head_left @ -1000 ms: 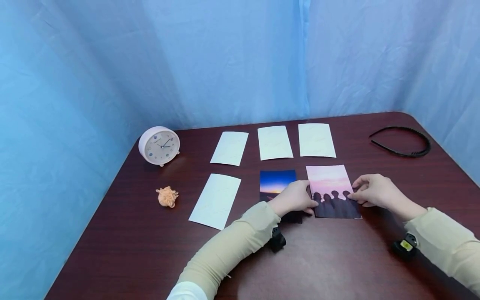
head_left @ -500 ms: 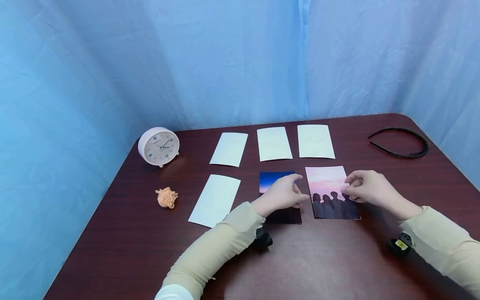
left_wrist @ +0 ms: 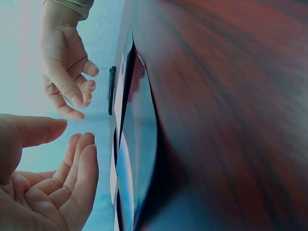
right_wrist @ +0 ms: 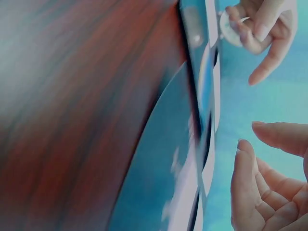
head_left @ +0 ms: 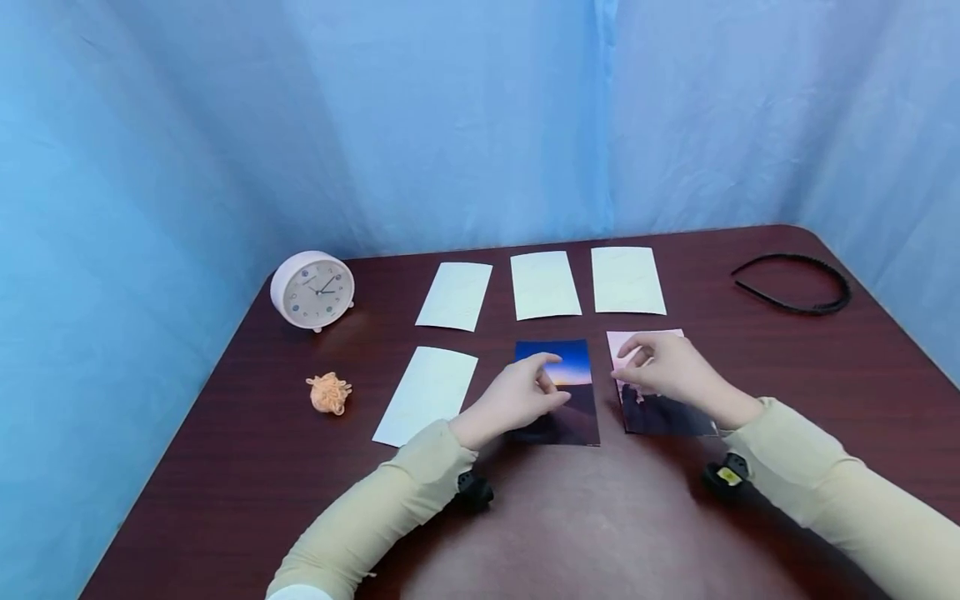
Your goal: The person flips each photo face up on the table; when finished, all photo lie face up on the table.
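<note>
Two photos lie face up near the middle of the table: a blue sunset photo and a pink-sky photo with dark figures. Above the sunset photo hovers my left hand, thumb and forefinger apart with nothing between them. My right hand hangs over the pink photo and covers part of it, its fingers loosely bent and holding nothing. In the left wrist view, a gap shows between the left thumb and fingers. The right wrist view shows the right thumb and fingers apart too, clear of the photos.
Several white sheets lie face down: three along the back, including one at the right, and one sheet left of the sunset photo. A white alarm clock, an orange yarn bundle and a black headband sit toward the sides.
Both hands have let go of the pink photo's edges and moved left. The left hand is now over the sunset photo, the right over the pink one. The photos stay put.
</note>
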`<state>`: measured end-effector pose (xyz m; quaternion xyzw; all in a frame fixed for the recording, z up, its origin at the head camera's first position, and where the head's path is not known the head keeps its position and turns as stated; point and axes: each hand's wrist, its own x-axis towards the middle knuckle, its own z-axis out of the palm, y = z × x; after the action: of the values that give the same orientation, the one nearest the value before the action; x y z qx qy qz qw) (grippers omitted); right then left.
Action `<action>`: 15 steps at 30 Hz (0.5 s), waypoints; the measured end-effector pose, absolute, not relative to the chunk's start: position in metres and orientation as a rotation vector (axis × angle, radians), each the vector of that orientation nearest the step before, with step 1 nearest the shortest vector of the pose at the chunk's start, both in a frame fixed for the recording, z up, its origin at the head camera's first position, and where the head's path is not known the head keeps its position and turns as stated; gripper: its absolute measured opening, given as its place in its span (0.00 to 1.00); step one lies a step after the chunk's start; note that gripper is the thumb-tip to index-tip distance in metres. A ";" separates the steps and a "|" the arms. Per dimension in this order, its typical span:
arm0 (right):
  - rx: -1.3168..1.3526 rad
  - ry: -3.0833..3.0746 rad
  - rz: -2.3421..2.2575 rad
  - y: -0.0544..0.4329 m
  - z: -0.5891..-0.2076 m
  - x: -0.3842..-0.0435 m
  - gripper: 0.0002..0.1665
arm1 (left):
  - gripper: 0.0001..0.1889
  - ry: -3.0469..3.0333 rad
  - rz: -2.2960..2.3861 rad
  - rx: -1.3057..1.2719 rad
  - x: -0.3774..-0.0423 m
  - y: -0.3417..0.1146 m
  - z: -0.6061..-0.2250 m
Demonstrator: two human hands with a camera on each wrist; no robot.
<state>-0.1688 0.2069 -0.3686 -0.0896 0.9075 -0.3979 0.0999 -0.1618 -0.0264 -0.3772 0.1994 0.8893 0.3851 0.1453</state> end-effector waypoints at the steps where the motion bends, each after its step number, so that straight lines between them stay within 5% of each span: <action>1: -0.275 2.678 -1.183 0.201 -0.369 -0.170 0.18 | 0.28 2.568 1.120 0.578 -0.161 -0.032 -0.377; 15: -0.522 2.686 -1.195 0.136 -0.371 -0.175 0.16 | 0.27 2.682 1.329 0.553 -0.161 -0.118 -0.376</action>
<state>-0.1754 0.1356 -0.3714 -0.1742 0.8969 -0.3989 0.0781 -0.1606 -0.1185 -0.3756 0.1815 0.8801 0.4360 0.0490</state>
